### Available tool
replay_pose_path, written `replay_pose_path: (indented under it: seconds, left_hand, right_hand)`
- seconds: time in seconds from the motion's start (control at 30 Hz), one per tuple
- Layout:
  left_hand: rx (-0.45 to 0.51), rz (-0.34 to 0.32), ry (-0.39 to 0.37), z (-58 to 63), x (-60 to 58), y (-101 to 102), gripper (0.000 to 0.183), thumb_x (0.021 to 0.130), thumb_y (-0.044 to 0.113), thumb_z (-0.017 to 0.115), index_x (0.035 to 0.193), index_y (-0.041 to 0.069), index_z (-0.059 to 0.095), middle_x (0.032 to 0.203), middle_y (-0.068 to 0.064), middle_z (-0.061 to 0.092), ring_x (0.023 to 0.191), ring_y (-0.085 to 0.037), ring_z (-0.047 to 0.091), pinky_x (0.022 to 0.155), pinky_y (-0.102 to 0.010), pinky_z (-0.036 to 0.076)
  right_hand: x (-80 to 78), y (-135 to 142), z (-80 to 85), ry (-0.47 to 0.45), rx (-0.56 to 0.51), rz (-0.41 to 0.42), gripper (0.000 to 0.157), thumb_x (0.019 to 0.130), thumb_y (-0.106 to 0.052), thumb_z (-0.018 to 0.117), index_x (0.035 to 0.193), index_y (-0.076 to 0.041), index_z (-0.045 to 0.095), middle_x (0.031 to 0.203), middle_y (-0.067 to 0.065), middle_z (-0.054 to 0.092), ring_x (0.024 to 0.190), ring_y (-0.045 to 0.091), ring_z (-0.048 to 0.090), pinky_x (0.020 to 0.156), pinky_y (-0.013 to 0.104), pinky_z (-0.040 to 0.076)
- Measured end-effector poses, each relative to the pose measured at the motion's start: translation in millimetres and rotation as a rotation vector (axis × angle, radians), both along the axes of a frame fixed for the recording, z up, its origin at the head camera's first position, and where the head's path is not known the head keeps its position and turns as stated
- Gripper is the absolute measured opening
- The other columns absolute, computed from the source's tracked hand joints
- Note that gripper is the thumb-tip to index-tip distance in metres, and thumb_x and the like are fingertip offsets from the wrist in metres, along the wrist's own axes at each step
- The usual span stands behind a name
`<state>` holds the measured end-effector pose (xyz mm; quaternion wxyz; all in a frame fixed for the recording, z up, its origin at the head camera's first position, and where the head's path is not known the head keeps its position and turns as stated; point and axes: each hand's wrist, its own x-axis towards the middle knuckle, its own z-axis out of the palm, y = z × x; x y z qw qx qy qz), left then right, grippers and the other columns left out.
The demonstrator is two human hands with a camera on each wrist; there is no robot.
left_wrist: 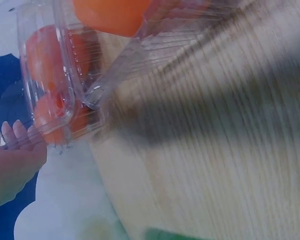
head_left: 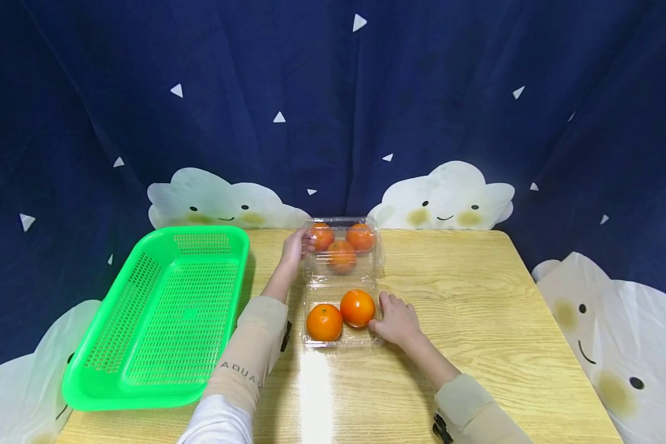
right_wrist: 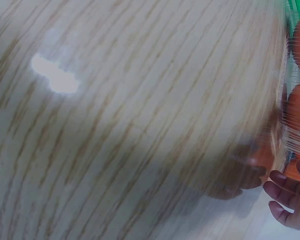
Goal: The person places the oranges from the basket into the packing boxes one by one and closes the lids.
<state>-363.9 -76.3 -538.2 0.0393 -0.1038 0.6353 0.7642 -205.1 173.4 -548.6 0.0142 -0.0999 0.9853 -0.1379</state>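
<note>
A hinged clear plastic clamshell box (head_left: 341, 280) lies unfolded on the table. Three oranges (head_left: 341, 256) show through the plastic of its far half. Two more oranges (head_left: 325, 322) sit in the near half. My left hand (head_left: 295, 246) is at the far half's left side. In the left wrist view, the left hand's fingers (left_wrist: 21, 134) reach up, fairly straight, at the plastic edge. My right hand (head_left: 396, 317) is at the near half's right rim, beside an orange (head_left: 357, 308). Loosely bent fingers (right_wrist: 282, 187) show beside the box in the right wrist view.
A green plastic basket (head_left: 185, 314) with slotted sides stands on the left of the wooden table (head_left: 455, 290), near my left forearm. Behind the table hangs a dark blue curtain (head_left: 322, 111) with white clouds and triangles.
</note>
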Motion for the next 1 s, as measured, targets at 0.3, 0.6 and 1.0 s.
replay_pose_path:
  seconds: [0.3,0.6,1.0]
  left_hand:
    - [-0.073,0.044,-0.1,92.1,62.7,17,0.027,0.092,0.03,0.045,0.08,0.008,0.055,0.068,0.001,0.054,0.06,-0.014,0.053,0.064,-0.031,0.038]
    - [-0.093,0.073,-0.05,83.9,65.6,22,0.038,0.09,0.032,0.047,0.094,-0.005,0.057,0.082,-0.013,0.058,0.079,-0.031,0.056,0.07,-0.037,0.039]
    - [-0.103,0.183,0.093,79.5,83.7,29,0.017,0.078,0.015,0.047,0.073,0.0,0.053,0.077,-0.016,0.056,0.082,-0.038,0.053,0.074,-0.04,0.042]
  right_hand:
    - [-0.5,0,0.5,-0.001,0.008,0.0,0.053,0.067,-0.039,0.064,0.105,-0.006,0.049,0.096,0.012,0.056,0.091,0.03,0.055,0.076,0.048,0.04]
    - [0.3,-1,1.8,-0.011,0.006,-0.006,0.051,0.067,-0.038,0.065,0.105,-0.007,0.049,0.097,0.012,0.056,0.091,0.03,0.055,0.076,0.047,0.04]
    - [0.6,-1,2.6,-0.019,0.015,-0.011,0.052,0.069,-0.037,0.066,0.107,-0.006,0.049,0.099,0.013,0.055,0.093,0.031,0.055,0.077,0.047,0.04]
